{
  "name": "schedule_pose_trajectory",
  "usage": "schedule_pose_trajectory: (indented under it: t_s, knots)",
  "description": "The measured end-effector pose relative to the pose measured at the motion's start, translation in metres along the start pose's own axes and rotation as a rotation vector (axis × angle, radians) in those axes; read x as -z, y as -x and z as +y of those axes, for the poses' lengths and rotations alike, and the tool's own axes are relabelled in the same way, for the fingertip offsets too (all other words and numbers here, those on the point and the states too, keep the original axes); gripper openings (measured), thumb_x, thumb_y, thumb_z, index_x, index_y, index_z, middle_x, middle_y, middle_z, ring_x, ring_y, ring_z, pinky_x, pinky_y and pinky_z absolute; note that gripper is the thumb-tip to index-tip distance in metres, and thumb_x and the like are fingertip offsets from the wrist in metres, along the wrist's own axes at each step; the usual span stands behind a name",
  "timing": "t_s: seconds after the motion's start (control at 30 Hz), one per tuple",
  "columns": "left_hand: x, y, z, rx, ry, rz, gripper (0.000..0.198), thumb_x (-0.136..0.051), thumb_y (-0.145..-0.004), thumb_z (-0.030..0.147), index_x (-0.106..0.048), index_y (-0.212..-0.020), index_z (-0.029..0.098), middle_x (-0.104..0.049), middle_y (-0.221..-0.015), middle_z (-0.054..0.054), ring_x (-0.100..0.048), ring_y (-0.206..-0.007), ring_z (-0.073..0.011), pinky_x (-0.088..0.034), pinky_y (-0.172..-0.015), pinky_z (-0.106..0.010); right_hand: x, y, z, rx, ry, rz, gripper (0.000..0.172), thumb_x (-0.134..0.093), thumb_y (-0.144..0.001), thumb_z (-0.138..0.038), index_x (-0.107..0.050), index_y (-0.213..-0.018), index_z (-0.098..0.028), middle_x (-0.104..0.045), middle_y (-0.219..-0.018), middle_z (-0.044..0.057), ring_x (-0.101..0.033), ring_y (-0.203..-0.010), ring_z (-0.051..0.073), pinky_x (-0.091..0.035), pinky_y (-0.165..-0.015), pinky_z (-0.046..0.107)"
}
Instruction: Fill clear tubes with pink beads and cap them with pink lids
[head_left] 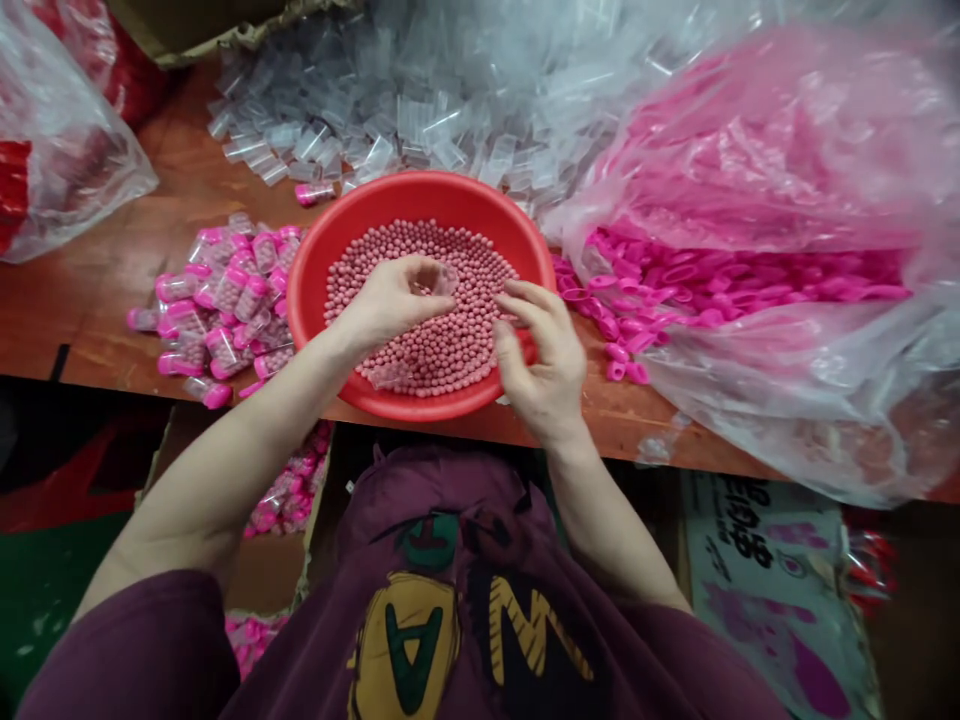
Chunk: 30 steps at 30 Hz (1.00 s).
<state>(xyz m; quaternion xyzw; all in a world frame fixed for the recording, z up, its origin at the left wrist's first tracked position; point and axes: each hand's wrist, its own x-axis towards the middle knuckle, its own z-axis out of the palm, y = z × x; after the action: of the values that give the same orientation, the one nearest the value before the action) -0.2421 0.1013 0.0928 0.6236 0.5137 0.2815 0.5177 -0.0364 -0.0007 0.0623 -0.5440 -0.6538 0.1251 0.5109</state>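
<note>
A red plastic bowl (pixel 304 285) stands near the table's front edge, with many small pink beads (pixel 457 350) in it. Over the beads, my left hand (pixel 401 295) is closed around a small clear plastic tube (pixel 447 280), partly hidden by the fingers. My right hand (pixel 544 350) hovers at the bowl's right rim, fingers curved and apart, with nothing visible between them. Another clear piece (pixel 394 375) lies on the beads at the near side. Left of the bowl is a heap of bead-filled tubes with pink caps (pixel 225 290).
Clear empty tubes (pixel 442 130) are piled behind the bowl. To the right, a plastic bag (pixel 787 380) spills pink caps (pixel 720 280) onto the wooden table (pixel 172 190). A clear bag with red contents (pixel 75 150) lies at left. Below the table edge, a box holds pink-capped tubes (pixel 292 490).
</note>
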Motion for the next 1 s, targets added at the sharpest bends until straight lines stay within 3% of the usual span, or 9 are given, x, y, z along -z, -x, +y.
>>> schedule_pose_trajectory:
  t_s: [0.1,0.2,0.33,0.43,0.57,0.7,0.77,0.87,1.0]
  knots:
    - [0.006,-0.016,-0.002,-0.103,-0.706,-0.074,0.022,-0.072,-0.082,0.006,-0.081,-0.099,0.017,-0.083,-0.11,-0.012,-0.074,-0.111,-0.0289,-0.054,-0.106,-0.038,0.032,0.009,0.033,-0.09,0.101,0.109,0.025,-0.059,-0.109,-0.038,-0.08,-0.117,-0.027,-0.086,-0.116,0.01,-0.083,-0.109,0.028,-0.069,-0.102,0.053]
    - [-0.014,-0.024,-0.007,-0.082,-0.958,-0.18,0.03,-0.056,-0.088,-0.002,-0.08,-0.098,0.012,-0.08,-0.114,-0.018,-0.074,-0.12,-0.0328,-0.052,-0.112,-0.041,0.056,0.022,0.068,-0.279,0.146,0.138,0.028,-0.062,-0.106,-0.042,-0.081,-0.116,-0.026,-0.086,-0.11,0.009,-0.083,-0.098,0.028,-0.068,-0.093,0.052]
    - [-0.062,-0.034,-0.016,-0.112,-0.615,-0.234,0.026,-0.058,-0.082,-0.005,-0.072,-0.08,0.017,-0.076,-0.1,-0.014,-0.073,-0.112,-0.0317,-0.05,-0.115,-0.044,0.064,0.043,0.087,-0.372,0.146,0.078,0.029,-0.065,-0.103,-0.045,-0.082,-0.114,-0.024,-0.086,-0.101,0.01,-0.083,-0.089,0.028,-0.068,-0.087,0.05]
    - [-0.082,-0.04,-0.021,-0.149,-0.387,-0.222,0.028,-0.063,-0.068,-0.006,-0.061,-0.068,0.023,-0.069,-0.082,-0.006,-0.069,-0.095,-0.0271,-0.053,-0.106,-0.042,0.062,0.055,0.088,-0.376,0.142,0.032,0.03,-0.064,-0.101,-0.044,-0.082,-0.114,-0.024,-0.088,-0.105,0.011,-0.084,-0.093,0.028,-0.068,-0.088,0.05]
    - [-0.065,-0.035,-0.013,-0.109,-0.112,-0.264,0.025,-0.071,-0.064,-0.002,-0.071,-0.074,0.021,-0.067,-0.073,0.002,-0.062,-0.076,-0.0167,-0.055,-0.087,-0.033,0.063,0.056,0.088,-0.36,0.149,0.007,0.03,-0.064,-0.1,-0.044,-0.082,-0.113,-0.024,-0.088,-0.108,0.013,-0.084,-0.094,0.029,-0.068,-0.087,0.052]
    - [-0.032,-0.007,0.004,0.052,0.349,-0.288,0.021,-0.083,-0.071,0.005,-0.079,-0.089,0.016,-0.076,-0.089,0.0,-0.068,-0.084,-0.0111,-0.056,-0.083,-0.026,0.065,0.039,0.075,-0.303,0.113,0.036,0.025,-0.065,-0.103,-0.04,-0.083,-0.114,-0.027,-0.088,-0.105,0.013,-0.083,-0.082,0.028,-0.069,-0.082,0.048]
    - [-0.024,0.011,0.008,0.155,0.538,-0.305,0.023,-0.084,-0.081,0.01,-0.082,-0.103,0.015,-0.08,-0.102,-0.005,-0.073,-0.092,-0.0126,-0.057,-0.084,-0.026,0.06,0.025,0.061,-0.198,0.069,0.084,0.024,-0.066,-0.106,-0.036,-0.085,-0.117,-0.027,-0.088,-0.103,0.013,-0.082,-0.078,0.027,-0.068,-0.078,0.046]
    - [-0.024,0.033,0.007,0.231,0.758,-0.282,0.025,-0.082,-0.09,0.012,-0.082,-0.115,0.015,-0.083,-0.116,-0.011,-0.077,-0.104,-0.0174,-0.06,-0.089,-0.029,0.045,0.0,0.035,-0.002,0.019,0.094,0.023,-0.067,-0.109,-0.032,-0.085,-0.121,-0.025,-0.088,-0.105,0.011,-0.084,-0.085,0.025,-0.069,-0.084,0.045]
    - [-0.033,0.049,0.001,0.179,0.877,-0.222,0.021,-0.083,-0.093,0.016,-0.083,-0.114,0.016,-0.083,-0.127,-0.012,-0.077,-0.125,-0.0239,-0.058,-0.112,-0.036,0.021,-0.026,0.006,0.131,-0.063,-0.09,0.025,-0.062,-0.111,-0.024,-0.083,-0.124,-0.024,-0.086,-0.117,0.01,-0.085,-0.106,0.024,-0.069,-0.095,0.043]
